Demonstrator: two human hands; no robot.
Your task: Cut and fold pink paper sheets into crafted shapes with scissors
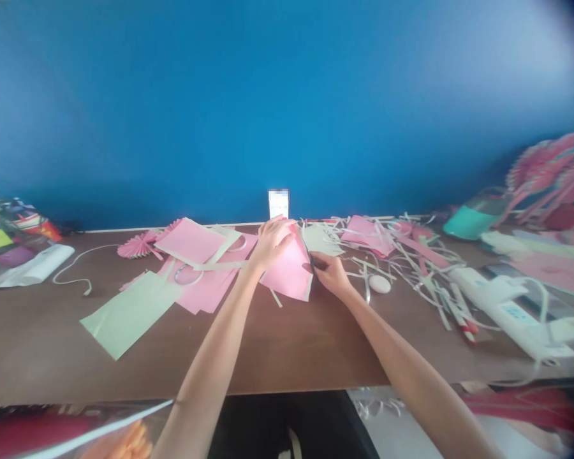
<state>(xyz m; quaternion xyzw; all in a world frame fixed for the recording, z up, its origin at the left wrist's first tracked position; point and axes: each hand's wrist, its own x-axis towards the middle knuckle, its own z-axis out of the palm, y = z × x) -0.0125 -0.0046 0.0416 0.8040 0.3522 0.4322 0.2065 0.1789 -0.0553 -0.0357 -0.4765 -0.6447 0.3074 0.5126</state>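
Pink paper sheet — left fingers grip its top, right fingers its edge.

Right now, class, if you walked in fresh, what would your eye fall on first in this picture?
The blue wall fills the top of the view. Below it, mid-table on the brown table, the left hand holds a pink paper sheet, with the right hand at its edge. To the right lie tangled pale paper strips, and pink paper fans rise at the far right.
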